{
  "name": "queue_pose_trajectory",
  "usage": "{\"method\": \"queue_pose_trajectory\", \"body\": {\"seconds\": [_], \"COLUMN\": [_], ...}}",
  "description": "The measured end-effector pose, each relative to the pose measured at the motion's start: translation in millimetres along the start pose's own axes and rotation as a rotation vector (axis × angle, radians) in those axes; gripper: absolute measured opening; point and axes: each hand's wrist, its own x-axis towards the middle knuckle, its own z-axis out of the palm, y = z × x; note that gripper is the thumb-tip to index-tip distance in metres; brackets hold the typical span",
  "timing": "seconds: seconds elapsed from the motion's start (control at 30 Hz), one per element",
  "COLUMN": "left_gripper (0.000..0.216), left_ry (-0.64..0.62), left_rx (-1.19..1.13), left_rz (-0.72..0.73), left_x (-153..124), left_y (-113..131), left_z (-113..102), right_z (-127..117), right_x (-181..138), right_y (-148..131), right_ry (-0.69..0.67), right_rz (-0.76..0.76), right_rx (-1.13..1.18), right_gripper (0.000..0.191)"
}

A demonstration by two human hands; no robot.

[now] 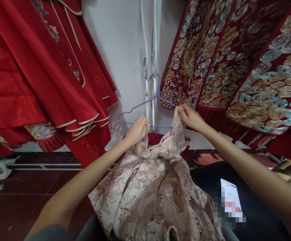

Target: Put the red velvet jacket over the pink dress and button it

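Observation:
A pink brocade dress (148, 180) with a shiny floral pattern spreads over my lap, its neck and shoulder straps pointing away from me. My left hand (138, 130) pinches the left shoulder strap, just below the bottom bar of a purple wire hanger (145, 102). Higher up, my right hand (189, 115) grips the right strap, which lies over the hanger's right end. The hanger's left end is bare, and its hook points up in front of the white wall. Some of my fingertips are hidden by the cloth.
Red garments with cream piping (67, 73) hang at left, and heavily embroidered red garments (223, 67) hang at right. A lit phone (230, 197) lies on a dark surface to my right. White rack bars (52, 166) run above the dark red floor tiles (27, 201).

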Motion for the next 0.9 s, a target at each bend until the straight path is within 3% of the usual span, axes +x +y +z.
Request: {"method": "queue_pose_trajectory", "body": {"seconds": [0.1, 0.17, 0.2, 0.23, 0.3, 0.37, 0.7, 0.9], "left_gripper": [0.030, 0.032, 0.031, 0.029, 0.025, 0.023, 0.027, 0.025], "left_ry": [0.299, 0.331, 0.255, 0.100, -0.099, -0.162, -0.062, -0.076], "left_rx": [0.170, 0.260, 0.288, 0.287, 0.266, 0.258, 0.307, 0.294], "left_rz": [-0.257, -0.456, -0.581, -0.713, -0.861, -0.900, -0.850, -0.866], "left_x": [-16.0, -27.9, -33.4, -38.5, -46.9, -52.1, -48.8, -49.6], "left_y": [-33.2, -59.3, -71.7, -83.0, -100.1, -109.1, -99.8, -101.6], "left_z": [-21.7, -37.4, -44.3, -50.0, -56.7, -57.7, -54.6, -52.9], "right_z": [-6.0, -10.0, -11.2, -11.7, -11.2, -10.0, -13.5, -14.0], "right_x": [-2.4, -2.6, -2.3, -1.9, -1.1, -0.8, -0.4, -2.1], "right_y": [4.8, 5.2, 5.2, 5.2, 5.3, 5.5, 6.5, 3.2], "right_ry": [0.073, 0.083, 0.087, 0.091, 0.098, 0.100, 0.080, 0.086], "right_rz": [-0.016, -0.023, -0.020, -0.015, -0.011, -0.018, -0.030, -0.032], "right_rx": [0.013, 0.027, 0.031, 0.033, 0.034, 0.036, 0.014, 0.006], "right_gripper": [0.032, 0.034, 0.034, 0.034, 0.034, 0.034, 0.031, 0.034]}}
